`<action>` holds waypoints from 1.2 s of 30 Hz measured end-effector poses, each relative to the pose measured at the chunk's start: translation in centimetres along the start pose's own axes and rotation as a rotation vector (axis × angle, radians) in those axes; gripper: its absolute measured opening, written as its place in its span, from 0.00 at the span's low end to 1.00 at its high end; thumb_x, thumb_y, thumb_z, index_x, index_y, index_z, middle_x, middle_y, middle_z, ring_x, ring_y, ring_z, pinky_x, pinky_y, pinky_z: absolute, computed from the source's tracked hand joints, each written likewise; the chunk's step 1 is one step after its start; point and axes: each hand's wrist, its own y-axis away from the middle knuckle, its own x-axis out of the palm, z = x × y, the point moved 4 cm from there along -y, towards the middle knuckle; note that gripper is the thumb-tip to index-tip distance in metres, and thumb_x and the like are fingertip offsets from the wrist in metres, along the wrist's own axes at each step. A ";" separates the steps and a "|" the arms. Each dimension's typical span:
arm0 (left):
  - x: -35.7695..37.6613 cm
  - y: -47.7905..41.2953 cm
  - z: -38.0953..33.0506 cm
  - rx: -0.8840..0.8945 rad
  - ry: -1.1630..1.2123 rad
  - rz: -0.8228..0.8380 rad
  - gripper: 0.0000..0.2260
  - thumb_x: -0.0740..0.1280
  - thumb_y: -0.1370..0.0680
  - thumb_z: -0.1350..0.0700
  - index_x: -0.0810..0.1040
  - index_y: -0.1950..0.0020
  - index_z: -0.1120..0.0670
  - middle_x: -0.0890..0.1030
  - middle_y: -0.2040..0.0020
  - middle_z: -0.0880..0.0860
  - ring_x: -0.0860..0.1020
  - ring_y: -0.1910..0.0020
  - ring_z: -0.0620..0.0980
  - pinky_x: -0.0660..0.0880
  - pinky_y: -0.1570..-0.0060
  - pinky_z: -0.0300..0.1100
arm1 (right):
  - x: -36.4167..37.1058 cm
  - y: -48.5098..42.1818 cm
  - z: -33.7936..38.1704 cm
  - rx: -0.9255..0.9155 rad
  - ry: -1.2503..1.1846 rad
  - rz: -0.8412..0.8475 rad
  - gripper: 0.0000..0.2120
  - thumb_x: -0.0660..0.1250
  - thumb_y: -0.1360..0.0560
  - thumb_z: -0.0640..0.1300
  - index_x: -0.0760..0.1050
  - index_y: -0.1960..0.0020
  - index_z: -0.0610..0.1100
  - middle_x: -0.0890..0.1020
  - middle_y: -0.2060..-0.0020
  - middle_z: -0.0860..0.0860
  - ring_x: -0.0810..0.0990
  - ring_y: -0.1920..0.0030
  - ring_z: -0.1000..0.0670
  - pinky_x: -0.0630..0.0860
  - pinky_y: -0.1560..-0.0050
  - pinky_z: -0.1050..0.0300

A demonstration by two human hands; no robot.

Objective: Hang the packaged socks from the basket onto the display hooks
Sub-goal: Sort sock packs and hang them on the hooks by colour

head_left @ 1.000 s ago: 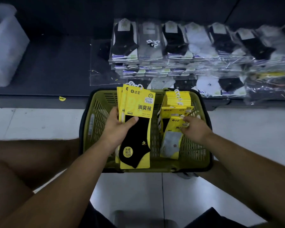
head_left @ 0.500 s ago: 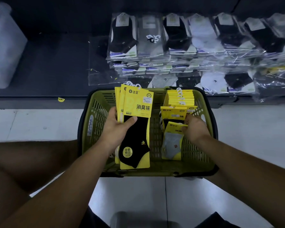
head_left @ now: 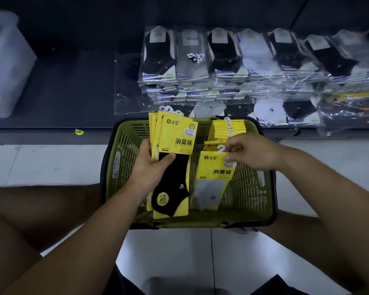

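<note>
Head view, basket: an olive-green slatted shopping basket is being kept on the tiled floor close in front of the person, presumably so that both hands are reaching it equally.
Left hand: is being closed round a fanned stack of black-sock packs, thumb across the front sock, fingers behind. The stack is being held upright above the basket with hanger tabs uppermost. This is judged to be a gathering grip, so that several can be carried at once.
Right hand: thumb and fingertips are being pinched on the top corner of a grey-sock pack, just beside its white hanger hook. The pack is being lifted by its card header, with the lower end hanging inside the basket.
Remaining packs: a row of yellow cards is being left standing on edge against the basket's far wall, hooks up.
Display hooks: not in view; nothing is being hung yet.
Step in hand (judgement): packs are being collected towards the left-hand stack ahead of hanging.
Shelf: clear-bagged socks are being stored in piles on a dark ledge beyond the basket; a translucent bin is sitting at far left.
</note>
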 end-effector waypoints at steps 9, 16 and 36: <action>0.3 0.7 -1.5 0.023 0.109 0.116 0.17 0.73 0.27 0.56 0.76 0.40 0.45 0.88 0.47 0.46 0.87 0.46 0.48 0.83 0.51 0.42 | -1.7 -1.3 5.5 -0.114 -0.216 -0.227 0.07 0.68 0.20 0.47 0.81 0.46 0.45 0.80 0.57 0.57 0.76 0.58 0.58 0.70 0.58 0.65; 1.4 1.3 -2.5 0.011 0.253 0.127 0.17 0.75 0.23 0.51 0.76 0.38 0.52 0.87 0.46 0.45 0.86 0.48 0.43 0.82 0.55 0.35 | -0.6 -2.3 5.6 -0.043 -0.451 -0.473 0.06 0.69 0.20 0.48 0.81 0.47 0.47 0.85 0.53 0.48 0.82 0.55 0.48 0.79 0.54 0.53; -0.3 -0.3 -0.2 -0.028 0.127 -0.053 0.13 0.75 0.20 0.57 0.76 0.40 0.46 0.86 0.44 0.46 0.87 0.48 0.44 0.83 0.56 0.37 | 4.8 -2.6 -5.7 0.073 0.281 -0.675 0.18 0.76 0.26 0.47 0.79 0.38 0.44 0.74 0.48 0.43 0.77 0.49 0.41 0.80 0.59 0.49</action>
